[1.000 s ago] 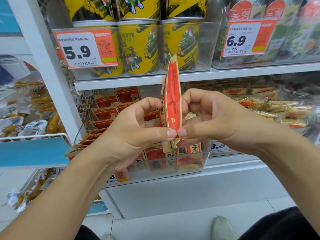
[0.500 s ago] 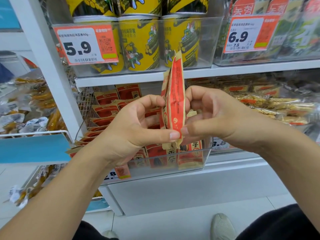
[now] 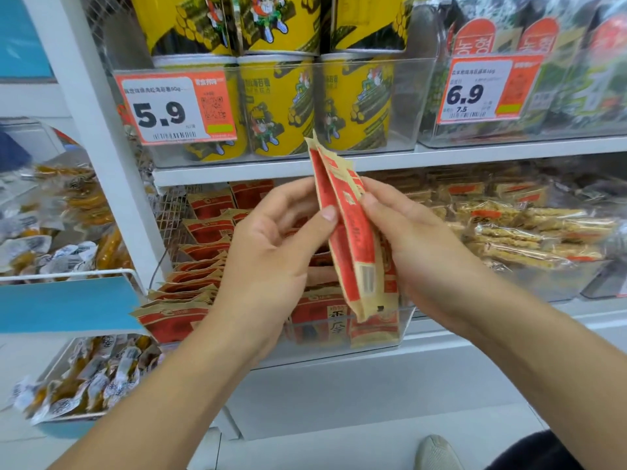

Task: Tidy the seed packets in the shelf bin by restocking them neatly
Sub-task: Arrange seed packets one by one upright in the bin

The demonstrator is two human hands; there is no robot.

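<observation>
A small stack of red-and-tan seed packets (image 3: 349,239) stands edge-on between my hands, tilted with its top to the left. My left hand (image 3: 268,256) holds it from the left, the thumb pressed on its near face. From the right, my right hand (image 3: 420,245) grips the stack with fingers curled behind it. Just behind and below sits the clear shelf bin (image 3: 383,334) with several more of the same packets (image 3: 200,269), some upright at the back, others leaning forward at the left.
Above is a shelf (image 3: 271,167) with yellow snack cans (image 3: 281,103) and price tags 5.9 (image 3: 173,106) and 6.9 (image 3: 485,89). Clear-wrapped snack bars (image 3: 529,228) fill the bin to the right. A wire basket (image 3: 68,276) of small wrapped snacks stands left. My shoe (image 3: 437,452) shows below.
The stack has tipped from nearly upright to leaning top-left. My left thumb has moved up its face, and my hands have shifted grip around it.
</observation>
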